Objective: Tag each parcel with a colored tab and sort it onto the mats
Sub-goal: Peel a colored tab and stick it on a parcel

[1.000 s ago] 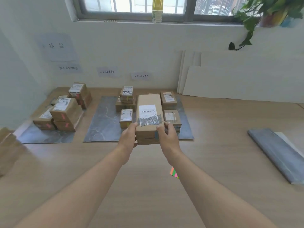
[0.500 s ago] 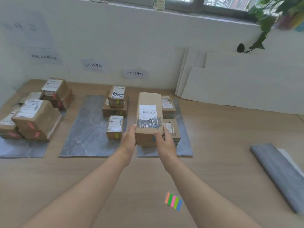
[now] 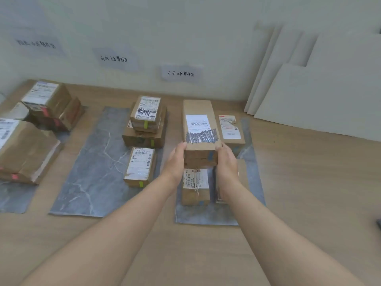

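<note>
Here, reaching forward, left hand [image 3: 174, 162] and right hand [image 3: 226, 164], fingers [image 3: 182, 145] curled round long parcel [image 3: 197, 108]

Long blue-tabbed parcel [image 3: 199, 124] over rightmost mat [image 3: 206, 215]

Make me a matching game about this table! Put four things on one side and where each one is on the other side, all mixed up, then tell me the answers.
Things:
1. long parcel
2. small parcel with the green tab
3. big parcel with the pink tab
4. white boards

Places:
A. leaning on the wall
B. on the left mat
C. held by the left hand and right hand
D. on the middle mat

Pairs: 1-C, 2-D, 3-B, 4-A.
</note>
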Tool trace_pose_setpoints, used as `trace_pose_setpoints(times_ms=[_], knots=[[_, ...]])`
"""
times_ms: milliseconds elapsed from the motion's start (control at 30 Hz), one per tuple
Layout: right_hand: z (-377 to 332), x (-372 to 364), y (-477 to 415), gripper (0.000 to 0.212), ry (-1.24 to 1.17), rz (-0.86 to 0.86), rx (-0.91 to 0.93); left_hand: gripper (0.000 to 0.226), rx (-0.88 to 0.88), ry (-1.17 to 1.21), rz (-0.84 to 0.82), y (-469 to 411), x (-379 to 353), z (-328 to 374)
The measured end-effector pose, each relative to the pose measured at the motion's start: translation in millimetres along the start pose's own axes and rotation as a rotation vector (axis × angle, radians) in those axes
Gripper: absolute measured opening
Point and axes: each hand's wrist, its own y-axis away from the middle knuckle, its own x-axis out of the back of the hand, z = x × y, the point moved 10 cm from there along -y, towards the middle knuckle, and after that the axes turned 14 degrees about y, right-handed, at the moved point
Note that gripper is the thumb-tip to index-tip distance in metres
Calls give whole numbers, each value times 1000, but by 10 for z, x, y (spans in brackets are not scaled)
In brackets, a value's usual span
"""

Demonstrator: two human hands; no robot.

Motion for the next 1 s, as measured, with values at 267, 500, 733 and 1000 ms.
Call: trace_pose_setpoints(times_ms=[267,500,733,1000], knots=[[236,-112,-697,39,-46,45,-19,32,1,-35,19,-823,-31,-147],[326,-88,-511,48,-73,80,-24,59,31,1,2,-686,43,-186],[-109,37,214,55,-153,107,-42,56,-55,12,-52,52,26,338],[-569,161,1104,69,-274,106,51,50,-183,33,-129,1237,175,1088]])
